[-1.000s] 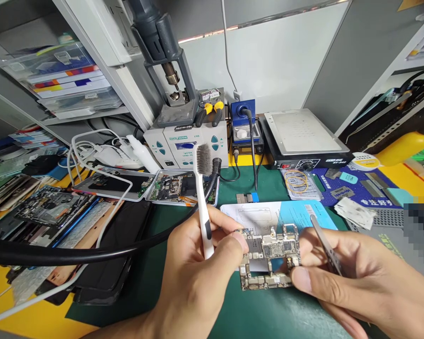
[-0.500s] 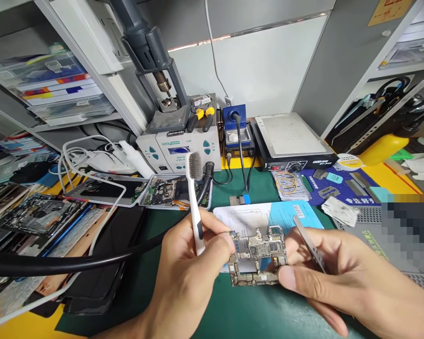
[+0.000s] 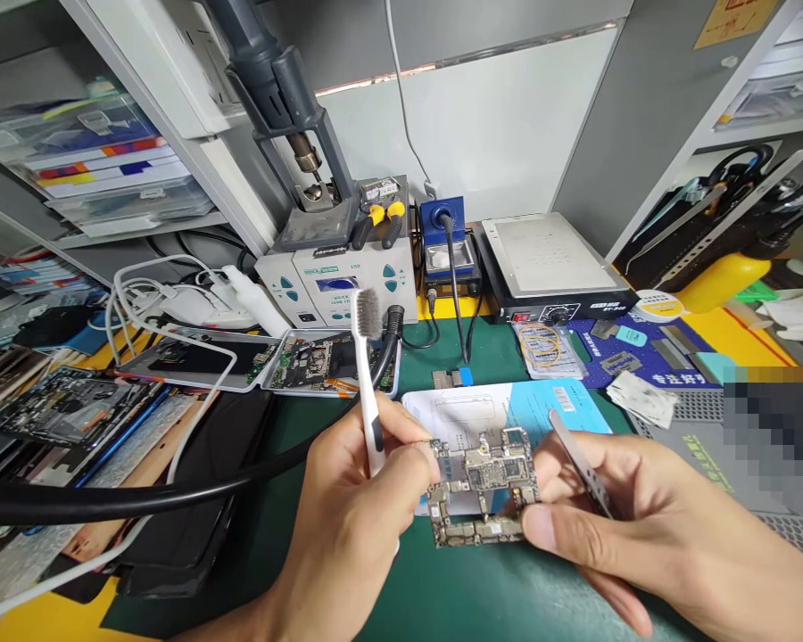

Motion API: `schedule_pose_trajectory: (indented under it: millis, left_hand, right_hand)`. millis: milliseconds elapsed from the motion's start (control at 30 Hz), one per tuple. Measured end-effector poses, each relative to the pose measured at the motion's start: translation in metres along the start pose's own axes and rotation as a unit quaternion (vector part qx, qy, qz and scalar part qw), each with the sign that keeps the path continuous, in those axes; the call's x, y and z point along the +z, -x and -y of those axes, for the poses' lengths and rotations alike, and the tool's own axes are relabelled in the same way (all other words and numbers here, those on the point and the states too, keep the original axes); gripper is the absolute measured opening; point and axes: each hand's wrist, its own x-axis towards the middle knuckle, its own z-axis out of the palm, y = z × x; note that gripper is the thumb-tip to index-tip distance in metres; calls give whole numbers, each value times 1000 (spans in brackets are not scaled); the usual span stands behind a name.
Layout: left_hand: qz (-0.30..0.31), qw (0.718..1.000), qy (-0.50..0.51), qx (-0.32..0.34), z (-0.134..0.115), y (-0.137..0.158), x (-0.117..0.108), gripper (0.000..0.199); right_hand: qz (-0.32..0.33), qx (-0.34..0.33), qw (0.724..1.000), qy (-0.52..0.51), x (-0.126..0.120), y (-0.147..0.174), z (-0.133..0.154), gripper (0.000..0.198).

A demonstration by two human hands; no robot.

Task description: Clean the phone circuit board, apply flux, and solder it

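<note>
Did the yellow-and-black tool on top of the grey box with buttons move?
No. The yellow-and-black tool lies at the same spot on the grey box; only the whole view shifted.

1. We look from head height, facing forward and down.
2. We have the left hand point(image 3: 354, 526) and right hand point(image 3: 633, 499) close below us.
3. We see across the green mat point(image 3: 468, 593) to the white wall panel point(image 3: 495, 125) farther off.
</note>
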Motion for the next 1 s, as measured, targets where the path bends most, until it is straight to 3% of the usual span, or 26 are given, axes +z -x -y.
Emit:
schedule_pose_trajectory:
  millis: [233,567,800,933,1000]
  left_hand:
    - [-15,999,2,-34,1,1,1,19]
    - [-12,999,-5,-34,5,3,-4,19]
    - [-52,998,4,-36,-2,3,3,20]
    - [-20,999,33,-31,-6,4,3,20]
    - [2,998,43,-37,-6,5,4,30]
  right_hand:
    - [2,2,1000,-12,0,0,-3,22]
    - [12,-3,1000,-26,5,-1,5,24]
    - [7,6,1000,-13,7,1,11,22]
    - [5,-13,1000,-16,6,3,13,25]
    - [-3,-32,999,-13,6,4,14,28]
